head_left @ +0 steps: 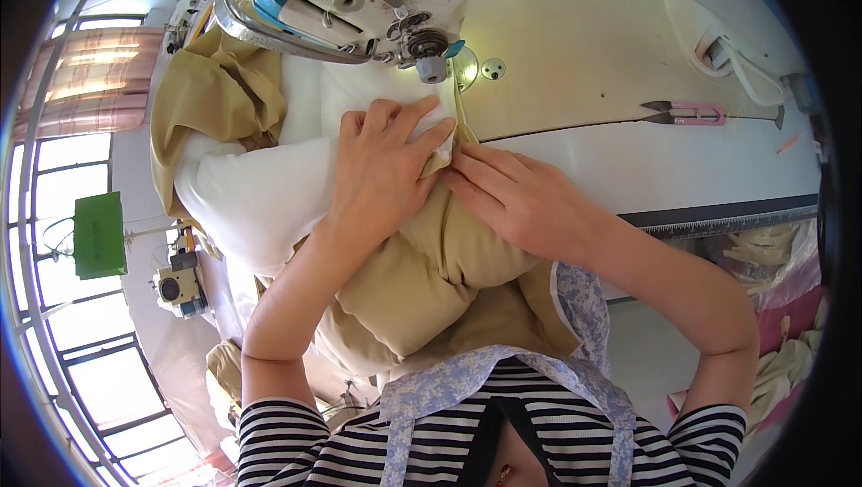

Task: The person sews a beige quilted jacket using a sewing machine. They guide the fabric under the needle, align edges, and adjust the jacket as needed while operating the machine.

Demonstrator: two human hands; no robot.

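A bulky, padded tan fabric piece (404, 298) with a white side (251, 195) is bunched over the near left of a sewing machine bed. My left hand (382, 164) lies on the white side with its fingers apart, index finger and thumb beside the folded edge. At that edge, just right of it, my right hand (530, 195) pinches the tan cloth between thumb and fingers. The folded edge runs up beneath the sewing machine's needle area (431, 70). Needle and presser foot cannot be made out clearly.
Pink-handled thread snips (700, 114) rest on the machine bed to the right. A ruler strip (736, 218) follows the table's front edge. More tan cloth (215, 83) is heaped at the far left. A green box (99, 234) stands out against the windows.
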